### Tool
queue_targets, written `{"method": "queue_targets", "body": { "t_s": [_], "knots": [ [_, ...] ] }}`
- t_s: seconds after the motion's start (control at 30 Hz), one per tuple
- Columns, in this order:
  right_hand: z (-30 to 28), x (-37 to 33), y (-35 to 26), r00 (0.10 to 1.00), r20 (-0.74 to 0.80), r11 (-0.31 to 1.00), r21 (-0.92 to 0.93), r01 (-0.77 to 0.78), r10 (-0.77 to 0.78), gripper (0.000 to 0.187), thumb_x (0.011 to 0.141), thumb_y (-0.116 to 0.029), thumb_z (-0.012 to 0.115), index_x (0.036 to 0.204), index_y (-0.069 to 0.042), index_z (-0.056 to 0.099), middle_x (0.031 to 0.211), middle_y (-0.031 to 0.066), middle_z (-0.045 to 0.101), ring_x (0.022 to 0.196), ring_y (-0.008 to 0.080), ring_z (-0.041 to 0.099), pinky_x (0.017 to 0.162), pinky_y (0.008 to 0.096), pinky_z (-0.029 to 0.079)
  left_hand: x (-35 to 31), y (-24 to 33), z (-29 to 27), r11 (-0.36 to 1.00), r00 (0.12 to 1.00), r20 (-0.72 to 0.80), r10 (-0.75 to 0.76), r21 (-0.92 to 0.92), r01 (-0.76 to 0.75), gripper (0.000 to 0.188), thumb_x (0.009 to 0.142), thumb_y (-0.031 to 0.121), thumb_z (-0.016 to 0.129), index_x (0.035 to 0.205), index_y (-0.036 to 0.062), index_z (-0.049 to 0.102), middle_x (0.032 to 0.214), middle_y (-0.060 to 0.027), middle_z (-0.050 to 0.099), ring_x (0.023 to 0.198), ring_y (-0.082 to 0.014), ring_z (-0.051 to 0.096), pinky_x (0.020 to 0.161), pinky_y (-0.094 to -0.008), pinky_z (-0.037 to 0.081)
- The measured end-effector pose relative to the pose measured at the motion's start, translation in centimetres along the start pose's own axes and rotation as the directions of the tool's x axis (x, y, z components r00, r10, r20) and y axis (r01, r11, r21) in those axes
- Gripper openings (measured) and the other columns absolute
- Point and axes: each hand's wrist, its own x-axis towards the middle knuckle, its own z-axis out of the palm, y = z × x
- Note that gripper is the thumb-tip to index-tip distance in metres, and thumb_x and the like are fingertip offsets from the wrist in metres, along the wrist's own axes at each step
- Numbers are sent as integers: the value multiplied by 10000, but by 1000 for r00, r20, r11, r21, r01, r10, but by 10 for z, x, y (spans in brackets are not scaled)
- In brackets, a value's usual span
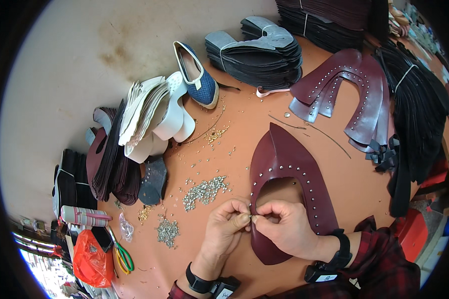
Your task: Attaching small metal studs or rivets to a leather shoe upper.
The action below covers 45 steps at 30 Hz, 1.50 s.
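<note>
A dark red leather shoe upper [289, 159] lies flat on the brown table [234, 154], its inner edge lined with small silver studs. My right hand [284, 226] pinches that upper's inner left edge between thumb and fingers. My left hand [229, 222] meets it from the left, thumb and forefinger closed on a small silver stud at the same spot. Both wrists wear black bands. A pile of loose silver studs [204, 190] lies just above my left hand.
More stud piles [167, 231] and gold ones [215, 133] dot the table. Finished studded uppers [354, 94] lie at upper right beside black leather stacks [419, 114]. A blue shoe [197, 74], grey soles [259, 50], white pieces [154, 117], scissors [122, 254] and a red bag [91, 261] stand left.
</note>
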Motion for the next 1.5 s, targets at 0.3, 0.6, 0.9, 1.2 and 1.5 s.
{"method": "queue_targets", "body": {
  "t_s": [0.3,0.6,0.9,1.2,1.5],
  "knots": [
    [-1,4,8,993,39,992,-52,112,-110,96,779,-8,556,831,69,581,716,69,615,650,59,579,557,191,463,0,2,0,998,998,15,-56,-28,56,104,770,15,616,847,8,547,845,-49,548,657,-120,543,604,-210,463],
    [2,3,5,999,-42,999,49,24,-22,72,772,-18,590,799,48,592,678,0,595,605,4,503,508,167,417,-3,-4,10,992,995,-93,43,119,-31,91,794,-35,563,873,-7,527,870,-55,521,662,-107,530,587,-199,448],
    [-1,9,9,1000,-10,987,160,-26,28,72,772,-25,588,807,37,603,676,-21,575,575,-4,466,485,160,380,-4,1,12,872,970,6,245,435,-223,95,793,-92,527,859,-38,567,893,-69,507,665,-99,522,594,-203,455],
    [-1,4,1,1000,13,1000,8,-3,3,110,772,-8,570,855,56,602,724,7,605,650,16,521,560,168,438,-1,10,14,705,949,99,300,647,-290,123,749,-92,574,850,-22,570,862,-80,525,656,-114,552,561,-216,480],
    [1,5,9,999,-29,999,43,21,-20,100,783,-12,573,864,44,593,704,-27,568,599,-2,471,506,160,392,-3,6,17,-72,722,438,535,875,-478,154,715,-87,605,843,-3,582,848,-96,551,661,-158,567,535,-263,478]
  ]
}}
